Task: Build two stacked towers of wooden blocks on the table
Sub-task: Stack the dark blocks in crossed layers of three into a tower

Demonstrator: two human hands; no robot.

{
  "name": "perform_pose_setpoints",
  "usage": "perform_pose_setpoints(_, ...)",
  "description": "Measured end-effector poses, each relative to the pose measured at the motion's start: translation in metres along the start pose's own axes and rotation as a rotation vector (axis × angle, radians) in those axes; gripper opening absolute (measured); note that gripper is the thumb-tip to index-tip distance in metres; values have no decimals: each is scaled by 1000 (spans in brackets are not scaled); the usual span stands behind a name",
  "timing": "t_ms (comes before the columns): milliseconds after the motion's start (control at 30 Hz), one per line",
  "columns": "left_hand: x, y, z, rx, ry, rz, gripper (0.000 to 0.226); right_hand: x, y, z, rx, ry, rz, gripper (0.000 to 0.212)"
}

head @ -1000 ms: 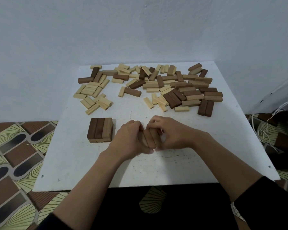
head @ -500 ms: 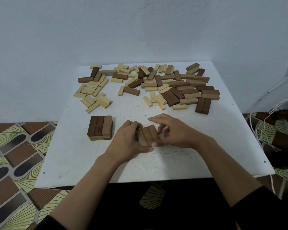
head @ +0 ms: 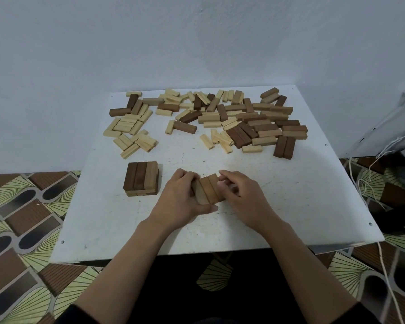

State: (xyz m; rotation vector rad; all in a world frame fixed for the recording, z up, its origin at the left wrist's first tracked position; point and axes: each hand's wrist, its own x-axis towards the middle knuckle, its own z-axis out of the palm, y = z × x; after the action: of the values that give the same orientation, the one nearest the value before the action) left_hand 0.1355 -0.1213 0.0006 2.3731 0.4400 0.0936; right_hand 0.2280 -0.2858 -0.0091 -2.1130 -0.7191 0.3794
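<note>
Head view looks down on a white tabletop [head: 290, 206] pushed against a pale wall. Off its left edge the floor [head: 21, 206] shows brown and green patterned tiles. Near the left edge of the tabletop stands a short stack [head: 142, 178], three dark blocks side by side on top of lower layers laid crosswise. Beyond it, toward the far left corner, lies a scatter of pale loose blocks [head: 131, 129]. Close to the middle of the near edge, the left hand [head: 180, 202] has its fingers [head: 185, 175] curled round the left side of a row of three blocks [head: 207, 189], with the thumb stretched along the row's near end. The three blocks touch side to side; whether the row rests fully on the tabletop I cannot tell. The right hand [head: 243, 199] pinches the row's right side, its fingers [head: 227, 175] bent over the far corner. Along the far edge toward the right corner sits a heap of brown and tan blocks [head: 267, 127].
</note>
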Motion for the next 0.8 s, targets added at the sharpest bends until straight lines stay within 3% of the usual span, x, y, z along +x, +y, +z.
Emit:
perform_pose_setpoints(167, -9, -2, -17, 1, -98, 3, 110, -3, -4, 1, -24, 49, 8, 47)
perform_pose_setpoints(333, -23, -4, -31, 33, -10, 80, 59, -8, -14, 18, -264, 62, 42, 84)
perform_pose_setpoints(433, -25, -6, -33, 26, 69, 98, 43, -10, -22, 34, -452, 122, 26, 100)
perform_pose_setpoints(600, -23, -10, -34, 32, 147, 103, 38, -9, -25, 43, -498, 151, 69, 104)
perform_pose_setpoints(800, -19, -13, -35, 21, 172, 92, 31, -8, -21, 51, -460, 212, 7, 94)
